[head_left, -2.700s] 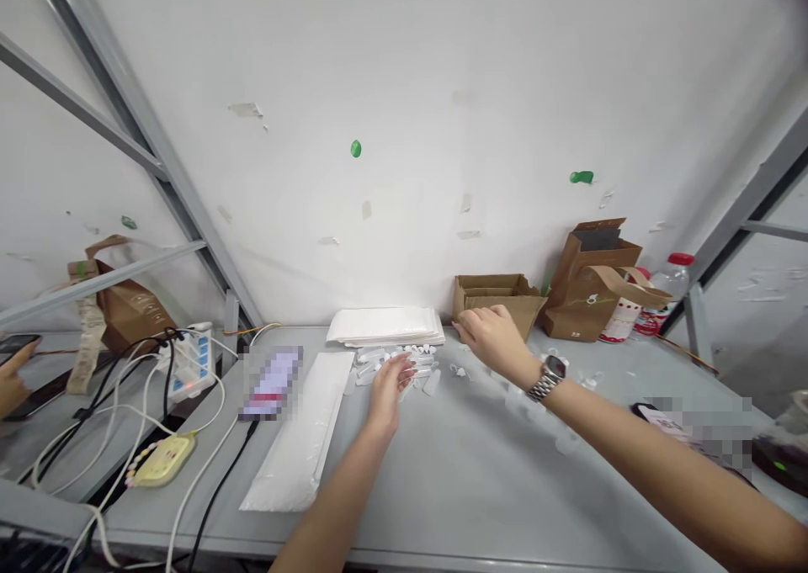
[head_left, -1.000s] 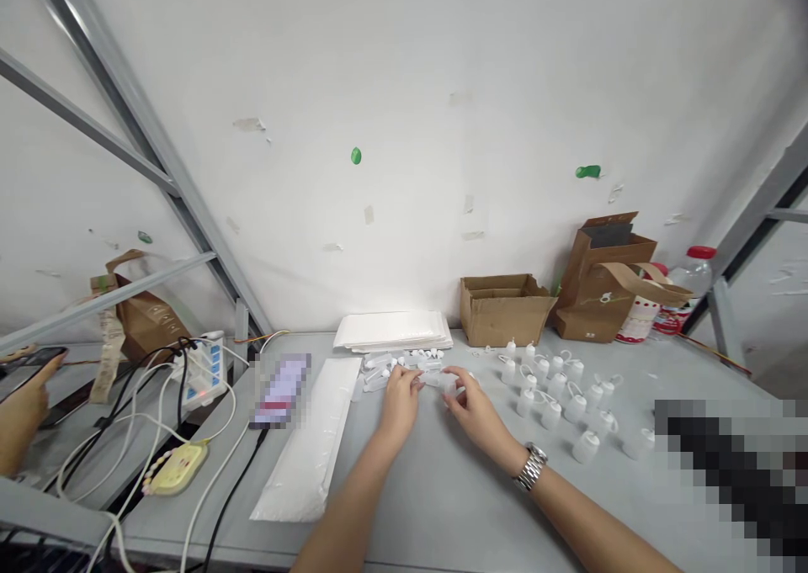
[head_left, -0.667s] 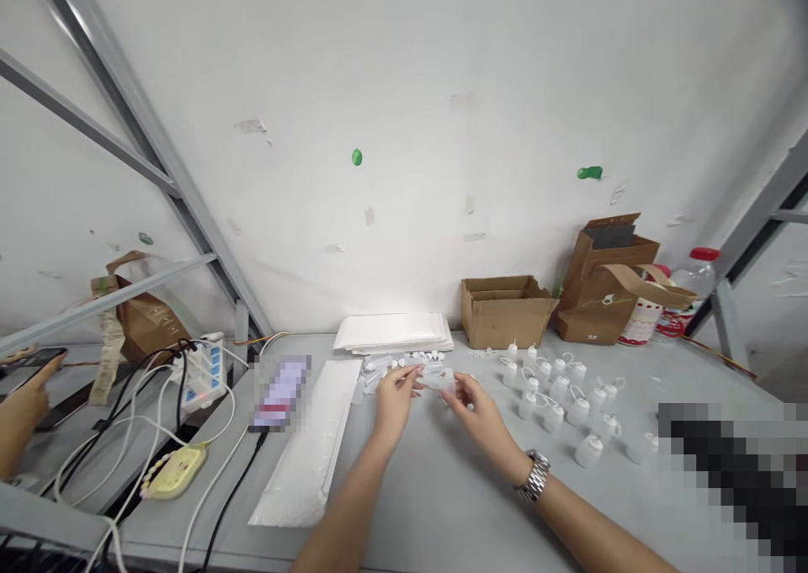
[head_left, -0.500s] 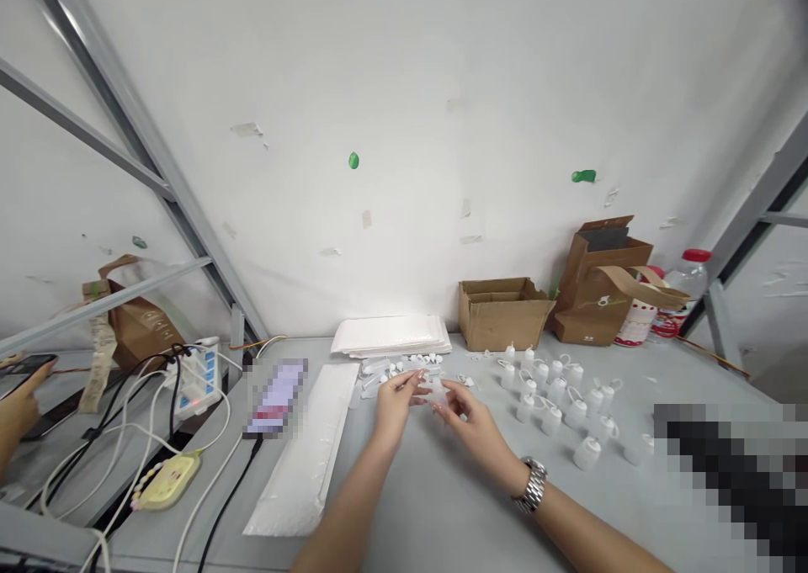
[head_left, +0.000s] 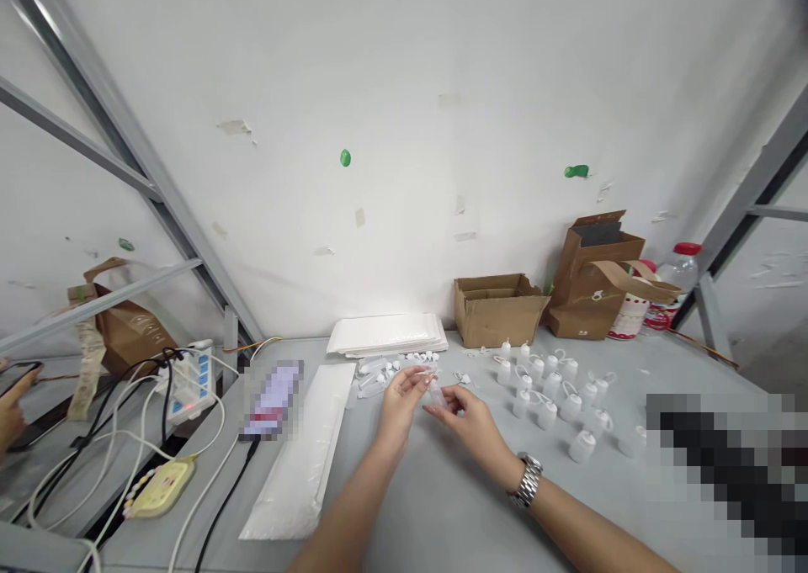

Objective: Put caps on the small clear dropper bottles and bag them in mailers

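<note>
My left hand (head_left: 402, 402) and my right hand (head_left: 472, 424) meet just above the grey table (head_left: 442, 506), fingers pinched together. Between them is a small clear plastic bottle (head_left: 437, 396), gripped by my right fingers, while my left fingertips pinch a tiny white cap (head_left: 427, 379) at its top. Behind my hands lies a heap of small clear tubes and caps (head_left: 392, 367). To the right stand several small white capped bottles (head_left: 550, 386) in loose rows. A metal watch sits on my right wrist.
A stack of white padded mailers (head_left: 385, 333) and an open cardboard box (head_left: 497, 308) sit by the wall, with brown paper bags (head_left: 597, 283) further right. One long mailer (head_left: 303, 455) lies left of my arm beside a phone (head_left: 273, 388). Power strips and cables (head_left: 164, 421) crowd the left; another person's hand (head_left: 9, 409) holds a phone there.
My right hand came back from the cardboard box and both hands gathered a bottle and cap from the heap, then drew slightly toward me, closing together over the bottle.
</note>
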A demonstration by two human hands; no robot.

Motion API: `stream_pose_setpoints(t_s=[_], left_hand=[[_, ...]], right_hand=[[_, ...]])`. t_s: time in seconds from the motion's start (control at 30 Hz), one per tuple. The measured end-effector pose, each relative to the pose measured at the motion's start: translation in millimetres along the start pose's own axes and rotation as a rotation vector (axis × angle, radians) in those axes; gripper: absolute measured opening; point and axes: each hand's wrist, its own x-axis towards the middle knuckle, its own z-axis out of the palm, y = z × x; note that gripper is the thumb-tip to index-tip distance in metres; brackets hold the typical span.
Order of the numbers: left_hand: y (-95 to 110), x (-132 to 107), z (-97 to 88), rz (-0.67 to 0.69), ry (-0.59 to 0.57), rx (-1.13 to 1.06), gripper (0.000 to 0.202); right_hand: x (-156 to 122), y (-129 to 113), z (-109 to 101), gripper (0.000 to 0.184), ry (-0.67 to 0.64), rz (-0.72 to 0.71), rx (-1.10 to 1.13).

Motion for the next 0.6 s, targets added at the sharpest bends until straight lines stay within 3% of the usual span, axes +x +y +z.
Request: stream_pose_setpoints(t_s=[0.1, 0.3, 0.5, 0.6], left_hand=[[2.1, -0.1, -0.3, -0.112, -0.054, -0.124, 0.041], [3.3, 0.0, -2.3, -0.266, -0.234, -0.211, 0.032], [6.7, -0.9, -0.9, -0.271, -0.189, -0.229, 0.032], [5.8, -1.5, -0.3, -0.276, -0.189, -0.216, 0.028]], right_hand=[[1.7, 2.6, -0.6, 0.031, -0.008, -0.021, 0.015], [6.8, 0.9, -3.5, 0.040, -0.171, -0.043, 0.225], [6.1, 3.8, -0.5, 0.043, -0.408, 0.105, 0.546], [5.1, 3.7, 2.6, 0.045, -0.415, 0.154, 0.597]])
